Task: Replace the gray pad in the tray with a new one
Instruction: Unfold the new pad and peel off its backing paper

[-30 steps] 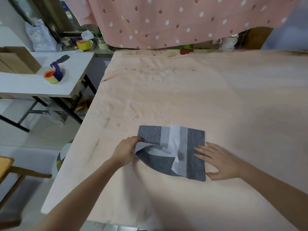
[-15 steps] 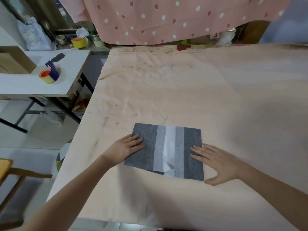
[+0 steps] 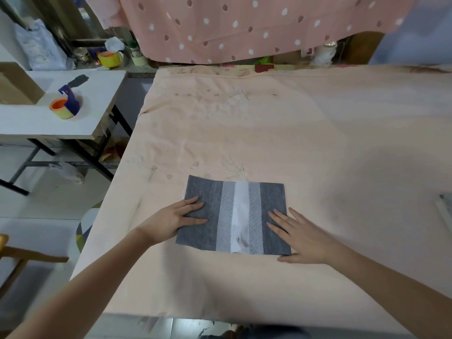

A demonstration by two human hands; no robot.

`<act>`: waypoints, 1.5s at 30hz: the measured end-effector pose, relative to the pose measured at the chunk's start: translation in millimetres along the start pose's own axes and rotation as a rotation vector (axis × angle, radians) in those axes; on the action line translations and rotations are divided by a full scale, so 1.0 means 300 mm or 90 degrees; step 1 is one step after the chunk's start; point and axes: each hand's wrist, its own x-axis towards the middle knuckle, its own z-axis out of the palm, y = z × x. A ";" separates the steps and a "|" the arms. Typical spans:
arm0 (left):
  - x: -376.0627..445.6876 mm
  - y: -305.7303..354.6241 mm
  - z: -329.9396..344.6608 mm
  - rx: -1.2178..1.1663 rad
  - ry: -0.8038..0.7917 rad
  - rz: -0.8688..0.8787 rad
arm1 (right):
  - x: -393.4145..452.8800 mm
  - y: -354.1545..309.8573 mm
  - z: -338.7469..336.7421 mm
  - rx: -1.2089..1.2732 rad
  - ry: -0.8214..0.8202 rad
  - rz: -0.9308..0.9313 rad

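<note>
Folded gray pad (image 3: 234, 216) flat on the peach-covered table (image 3: 318, 143), near its front edge; left hand (image 3: 171, 220) and right hand (image 3: 303, 237) pressing its ends, fingers straight, no grip; likely risk: folds springing open or pad sliding on cloth.

I see the pad (image 3: 234, 217) in dark gray with lighter gray bands and a white centre stripe. Tablecloth (image 3: 293, 133): pale peach. Hanging fabric (image 3: 256, 25): pink with white and brown spots. Side table (image 3: 49, 113): white. Tape roll (image 3: 63, 109): yellow, orange core, blue holder.
</note>
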 end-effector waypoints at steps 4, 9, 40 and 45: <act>-0.013 0.008 -0.001 -0.001 0.000 0.019 | -0.003 -0.015 0.009 -0.007 0.074 -0.029; -0.004 0.009 -0.007 0.047 0.006 0.027 | 0.014 -0.022 0.012 -0.034 0.088 -0.034; -0.013 0.063 0.076 -0.177 0.050 -0.260 | 0.057 0.034 0.055 0.257 0.124 0.083; 0.023 0.068 0.005 -0.502 0.214 -0.516 | 0.094 0.029 -0.051 0.832 0.221 0.432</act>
